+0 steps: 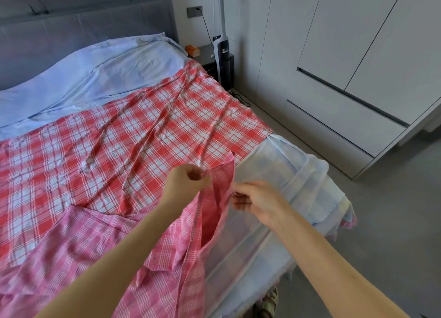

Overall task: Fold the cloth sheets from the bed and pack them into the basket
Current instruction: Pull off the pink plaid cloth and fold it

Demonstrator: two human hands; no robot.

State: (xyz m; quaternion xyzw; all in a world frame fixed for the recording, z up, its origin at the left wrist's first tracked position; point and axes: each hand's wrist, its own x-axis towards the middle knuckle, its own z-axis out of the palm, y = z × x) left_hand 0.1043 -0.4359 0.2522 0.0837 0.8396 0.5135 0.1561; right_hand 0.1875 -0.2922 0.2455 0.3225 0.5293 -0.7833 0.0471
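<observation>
Head view. Red plaid sheet [133, 136]: spread across the bed [71, 74], wrinkled, its near right corner lifted off the mattress. Your left hand [185, 182]: grip clenched on that lifted corner, fingers curled into the cloth. Your right hand [256, 202]: just beside the left, fingertips pinching the same sheet's edge. Pale blue sheet [286, 174]: under the red one, draped over the bed's right side. Blue pillow [114, 55]: at the grey headboard [83, 24]. Wardrobe [358, 55]: along the right wall.

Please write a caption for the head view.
Both hands, left and right, pinch the red checked sheet on the bed.
</observation>
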